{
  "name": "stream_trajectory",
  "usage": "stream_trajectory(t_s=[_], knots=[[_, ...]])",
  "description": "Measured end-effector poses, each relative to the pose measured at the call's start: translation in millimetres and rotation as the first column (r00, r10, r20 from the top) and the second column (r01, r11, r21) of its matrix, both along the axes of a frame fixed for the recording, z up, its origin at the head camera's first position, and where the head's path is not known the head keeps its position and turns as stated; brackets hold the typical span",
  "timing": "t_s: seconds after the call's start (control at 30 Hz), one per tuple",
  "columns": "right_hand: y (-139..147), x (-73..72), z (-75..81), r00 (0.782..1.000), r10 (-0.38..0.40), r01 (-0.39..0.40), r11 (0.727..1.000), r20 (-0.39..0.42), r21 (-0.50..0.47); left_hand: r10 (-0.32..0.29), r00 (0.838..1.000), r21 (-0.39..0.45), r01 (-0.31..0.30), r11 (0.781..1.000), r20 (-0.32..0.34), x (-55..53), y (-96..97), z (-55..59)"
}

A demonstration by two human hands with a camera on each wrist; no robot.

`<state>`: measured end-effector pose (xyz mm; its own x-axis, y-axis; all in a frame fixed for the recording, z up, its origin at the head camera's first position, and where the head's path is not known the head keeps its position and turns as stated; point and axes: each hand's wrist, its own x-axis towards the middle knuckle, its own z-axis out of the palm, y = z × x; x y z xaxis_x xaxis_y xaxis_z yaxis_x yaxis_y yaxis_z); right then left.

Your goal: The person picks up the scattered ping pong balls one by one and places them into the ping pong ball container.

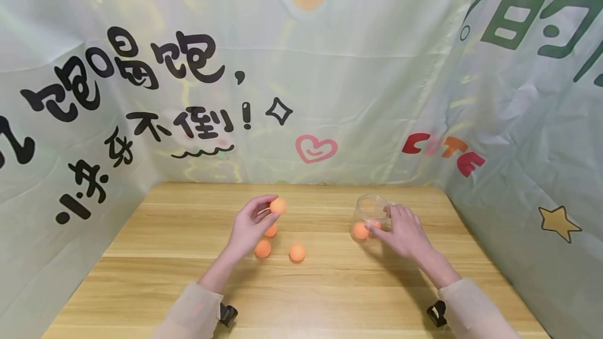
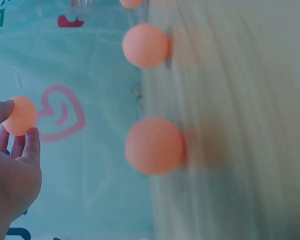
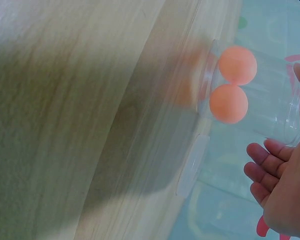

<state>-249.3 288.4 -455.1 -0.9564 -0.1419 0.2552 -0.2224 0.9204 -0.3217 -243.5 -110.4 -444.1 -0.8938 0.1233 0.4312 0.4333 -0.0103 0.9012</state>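
Note:
My left hand pinches an orange ping-pong ball between thumb and fingertips, raised above the table. That ball also shows at the left of the left wrist view. Below and near this hand, more orange balls rest on the wood: one by the wrist, another to its right, a third partly behind the hand. On the right, my right hand grips a clear jar from its right side, near the rim. Two orange balls lie at the jar's bottom.
The wooden table ends at a printed cloth backdrop behind and at both sides. A flat, whitish translucent piece lies beside the jar in the right wrist view; its kind is unclear. Each wrist carries a black camera mount.

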Motion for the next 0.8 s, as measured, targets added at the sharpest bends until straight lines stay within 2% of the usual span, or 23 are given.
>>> stream_trajectory(t_s=[0.4, 0.8], knots=[[1, -1.2, -0.8, 1.0, -0.003, 0.003, 1.0, 0.001, -0.001, -0.064, 0.997, 0.095, 0.067, 0.993, -0.037, -8.2, 37.3, 16.5], [1, -0.4, -0.8, 1.0, -0.004, 0.004, 1.0, 0.005, 0.0, -0.099, 0.994, 0.12, 0.104, 0.987, -0.045, -12.0, 66.0, 28.9]])
